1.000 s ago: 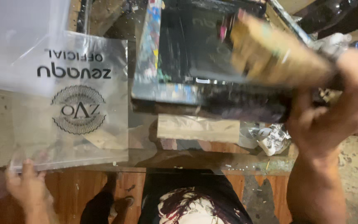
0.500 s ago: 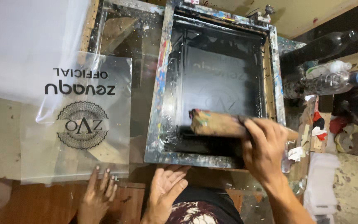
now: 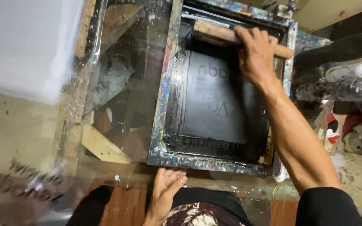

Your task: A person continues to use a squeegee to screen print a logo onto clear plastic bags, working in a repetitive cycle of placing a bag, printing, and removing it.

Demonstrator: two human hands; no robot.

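The paint-spattered screen-printing frame point(image 3: 164, 125) lies flat on the glass-topped table point(image 3: 118, 104) in front of you, its mesh black with ink. Your right hand point(image 3: 256, 54) is closed around the wooden squeegee point(image 3: 214, 32) at the frame's far end. Your left hand point(image 3: 166, 188) rests open, fingers against the frame's near edge.

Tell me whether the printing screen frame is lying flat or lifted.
Flat: the screen frame lies down on the table; the right hand presses a squeegee across its mesh.
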